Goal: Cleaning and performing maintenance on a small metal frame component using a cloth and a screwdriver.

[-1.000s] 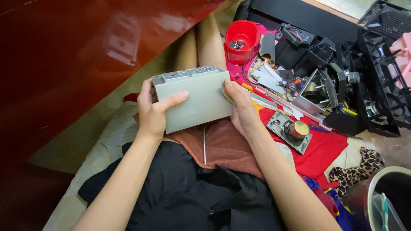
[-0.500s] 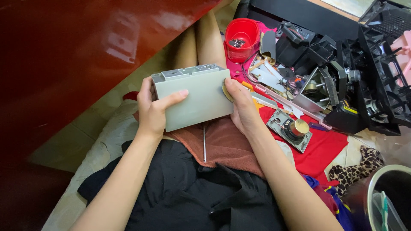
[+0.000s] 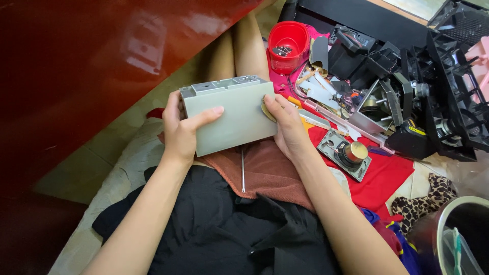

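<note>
A dark red lacquered panel is filling the left of the view, standing beside the seated person's legs.

The left hand is clamping the left end of a pale grey-green rectangular box. The thumb is lying across the front face and the fingers are wrapping behind, so the hand is half closed around the box's edge. This grip is bracing the box against the pull or push of the other hand.

The box is sitting over the lap, raised slightly, with its lower edge close to a brown cloth. The top face with its small recessed fittings is tilting away from the camera. The cloth appears to be serving as a pad over the black garment. A thin metal rod is lying on the cloth just below the box, within easy reach.

The right hand is pressing against the right end of the box, fingers curled, touching a round tan part at that end. Whether it is gripping or merely touching that part cannot be told.

Further right, a red cloth is spread on the floor, seemingly to catch loose parts. On it are lying a small speaker on a grey plate, a red cup holding small pieces, and a heap of black plastic housings.
</note>
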